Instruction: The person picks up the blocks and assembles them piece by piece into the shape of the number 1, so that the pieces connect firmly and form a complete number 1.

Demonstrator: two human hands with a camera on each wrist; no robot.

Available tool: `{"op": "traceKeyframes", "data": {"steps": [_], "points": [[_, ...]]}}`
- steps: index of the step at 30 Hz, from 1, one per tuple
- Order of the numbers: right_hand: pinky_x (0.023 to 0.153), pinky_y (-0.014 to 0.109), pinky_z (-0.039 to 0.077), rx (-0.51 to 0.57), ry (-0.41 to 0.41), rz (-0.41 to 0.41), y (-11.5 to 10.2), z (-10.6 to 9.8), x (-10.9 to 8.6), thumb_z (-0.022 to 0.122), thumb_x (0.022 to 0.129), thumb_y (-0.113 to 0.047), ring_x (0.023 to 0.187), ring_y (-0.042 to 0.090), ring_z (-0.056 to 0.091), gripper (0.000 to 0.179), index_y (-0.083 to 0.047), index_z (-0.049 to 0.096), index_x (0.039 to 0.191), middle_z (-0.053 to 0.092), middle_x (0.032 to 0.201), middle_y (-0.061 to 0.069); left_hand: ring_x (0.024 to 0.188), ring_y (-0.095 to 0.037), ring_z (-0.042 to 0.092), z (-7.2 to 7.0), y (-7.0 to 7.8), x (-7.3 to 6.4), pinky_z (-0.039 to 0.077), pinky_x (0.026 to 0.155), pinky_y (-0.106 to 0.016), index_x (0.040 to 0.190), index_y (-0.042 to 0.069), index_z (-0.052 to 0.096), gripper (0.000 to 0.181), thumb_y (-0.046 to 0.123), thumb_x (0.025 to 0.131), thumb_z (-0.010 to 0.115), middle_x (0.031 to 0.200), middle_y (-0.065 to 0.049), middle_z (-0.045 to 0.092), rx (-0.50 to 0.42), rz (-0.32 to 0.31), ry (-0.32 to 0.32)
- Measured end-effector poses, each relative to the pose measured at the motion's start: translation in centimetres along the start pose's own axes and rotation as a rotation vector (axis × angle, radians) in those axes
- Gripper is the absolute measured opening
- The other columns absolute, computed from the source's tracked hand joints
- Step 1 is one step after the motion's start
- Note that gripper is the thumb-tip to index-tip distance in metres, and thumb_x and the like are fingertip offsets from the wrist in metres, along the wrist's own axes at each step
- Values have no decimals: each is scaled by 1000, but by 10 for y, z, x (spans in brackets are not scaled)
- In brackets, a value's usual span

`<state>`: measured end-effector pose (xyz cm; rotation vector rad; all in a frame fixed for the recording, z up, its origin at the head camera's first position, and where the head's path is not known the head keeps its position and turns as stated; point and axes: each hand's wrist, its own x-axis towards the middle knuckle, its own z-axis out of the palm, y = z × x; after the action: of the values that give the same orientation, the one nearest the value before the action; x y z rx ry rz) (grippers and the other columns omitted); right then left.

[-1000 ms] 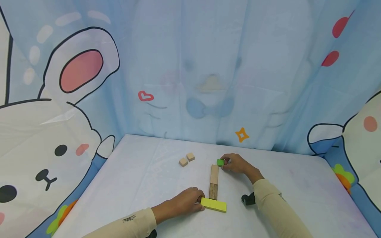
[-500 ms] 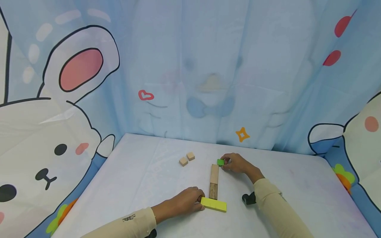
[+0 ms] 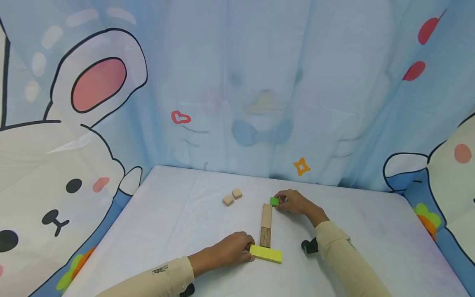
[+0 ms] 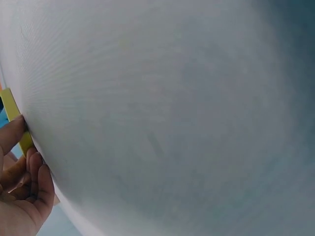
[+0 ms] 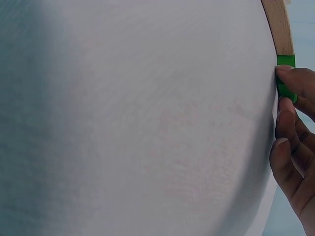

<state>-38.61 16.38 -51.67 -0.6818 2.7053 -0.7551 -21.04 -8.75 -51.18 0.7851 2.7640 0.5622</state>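
Both hands are pinching: the left hand [image 3: 233, 249] grips the near end of a yellow block [image 3: 265, 253] between thumb and fingers, and the right hand [image 3: 295, 203], reaching farther from the body, holds a small green block [image 3: 274, 201] at its fingertips. Between the hands lies a straight row, a pale wooden block [image 3: 266, 215] at the far end and a darker wooden block [image 3: 265, 237] nearer the person. Its near end appears to meet the yellow block, which lies crosswise beside the left fingers; its far corner sits just beside the green block, and the right wrist view shows green and wood seemingly touching. Beyond the left hand, to the left of the row, two small wooden cubes [image 3: 228, 200] lie near each other, well apart from both hands. The main risk, I judge, is the row losing its line: nothing visible fastens the pieces, so a sideways push from the right fingertips on the green block could swing the pale block out. Likewise, a twist of the left hand, which has only one end of the yellow block, could turn that piece and nudge the darker one askew. A hasty release might drag either held block too.
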Motion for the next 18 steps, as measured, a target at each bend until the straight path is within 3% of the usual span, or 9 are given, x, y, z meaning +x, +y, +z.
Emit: {"op": "traceKeyframes", "data": {"steps": [18], "points": [[76,33,44,-1,-10,26,-4,-1,-2,74,89,-16,88,18,52,37,-2,67,123,63,96,5,80,2,52,-11,-9,-6,48,75,-18,121,9,67,41,36,90,75,90,10,62,-46,33,-24]]}}
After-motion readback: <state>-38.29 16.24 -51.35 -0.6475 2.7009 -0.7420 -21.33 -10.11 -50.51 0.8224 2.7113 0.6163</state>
